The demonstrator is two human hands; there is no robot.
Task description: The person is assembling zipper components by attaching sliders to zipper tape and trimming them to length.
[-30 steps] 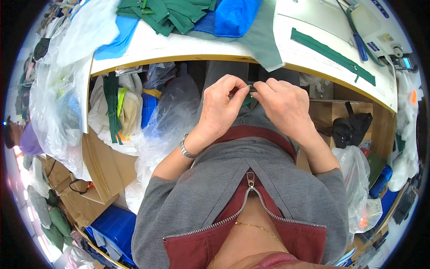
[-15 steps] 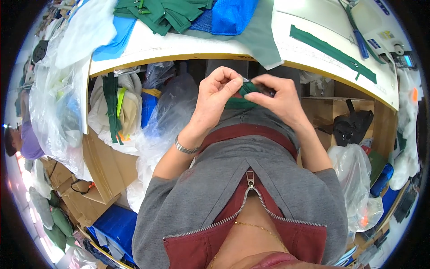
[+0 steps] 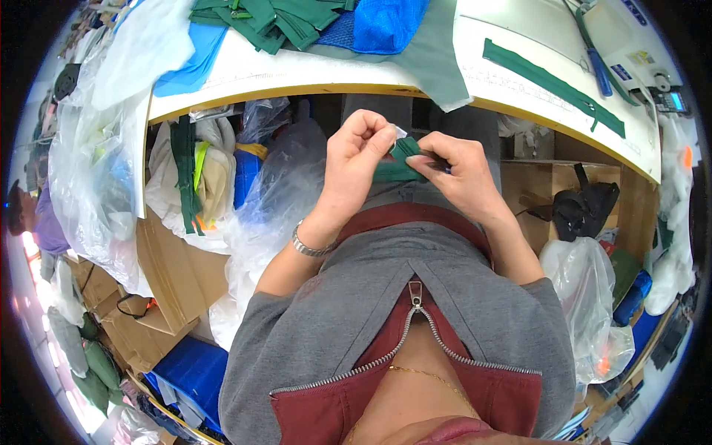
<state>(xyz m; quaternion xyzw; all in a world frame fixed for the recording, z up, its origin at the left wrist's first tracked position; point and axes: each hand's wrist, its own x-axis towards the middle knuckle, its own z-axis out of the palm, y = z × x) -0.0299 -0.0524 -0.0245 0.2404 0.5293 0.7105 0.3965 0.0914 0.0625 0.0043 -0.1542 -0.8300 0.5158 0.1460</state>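
In front of my lap, both hands are raised just below the table's near edge. My left hand [image 3: 360, 152] is closed in a pinch beside a small white piece [image 3: 400, 133], at the end of a folded green fabric strip [image 3: 403, 152]. My right hand [image 3: 463, 167] grips the other side of that strip between thumb and fingers. A dark narrow object [image 3: 439, 165], partly hidden, shows under the right fingers; its kind cannot be made out. More green fabric hangs below the hands, over my lap.
Atop the white table [image 3: 297, 76] lie a green fabric pile [image 3: 271, 22], a blue mesh item [image 3: 389, 26], grey-green cloth [image 3: 437, 70] and a long green strip [image 3: 552, 85]. Below it are plastic bags [image 3: 278, 170], cardboard [image 3: 178, 267] and a black strapped item [image 3: 586, 204].
My right hand, blurred before, has steadied with its fingers on the green strip. More of the strip and the white piece shows between the hands.
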